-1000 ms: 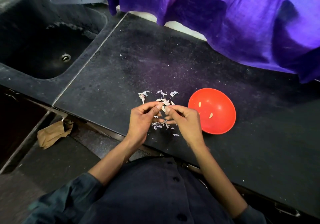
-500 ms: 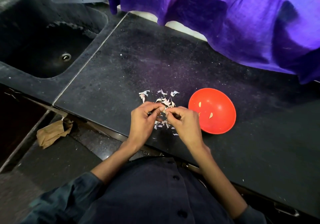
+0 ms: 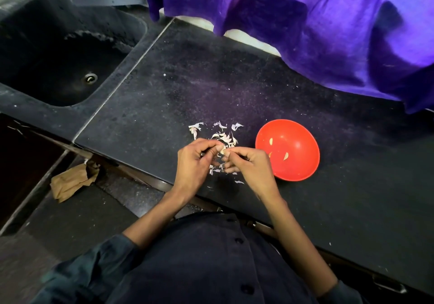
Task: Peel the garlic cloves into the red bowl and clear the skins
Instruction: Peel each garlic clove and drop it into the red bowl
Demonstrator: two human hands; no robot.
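Red bowl (image 3: 298, 165) sits on the dark desk (image 3: 234, 87), a few peeled cloves (image 3: 285, 156) inside. Just left of it, the left hand (image 3: 196, 164) and right hand (image 3: 251, 166) together pinch a garlic clove (image 3: 223, 151) above scattered skins (image 3: 222, 137).

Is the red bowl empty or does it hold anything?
Not empty: the red bowl stands upright holding a few peeled garlic cloves.
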